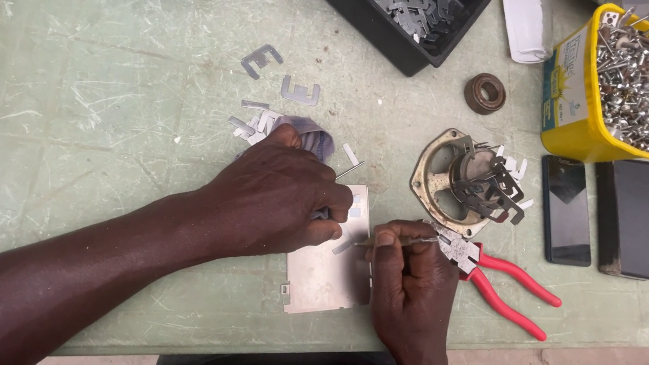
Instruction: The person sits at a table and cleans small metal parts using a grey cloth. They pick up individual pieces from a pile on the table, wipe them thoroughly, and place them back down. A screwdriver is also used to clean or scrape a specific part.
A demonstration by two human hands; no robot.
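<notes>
Your left hand [277,197] lies knuckles-up on the upper edge of the flat metal plate [326,269], its fingers curled in on something small that the hand itself hides; what it grips cannot be told. Your right hand [403,283] sits at the plate's right edge, fingers pinched around a thin metal rod [400,240] that points left across the plate's top corner toward your left hand.

Take the plate as your landmark. It lies flat on the scratched green table [99,138], close to the near edge. Just right of it, touching your right hand, rest the red-handled pliers [502,283], handles pointing away from the plate. Beyond the pliers stands a round metal housing [456,182] with bent strips stacked on it. Behind your left hand, loose E-shaped metal pieces [261,59] are scattered beside a bit of purple cloth [314,136]. Far beyond the plate sits a black tray [396,5] of similar pieces, and to the far right a yellow tub [609,85] full of screws, with two dark phones [567,208] lying below it and a rusty bearing [485,92] nearby.
</notes>
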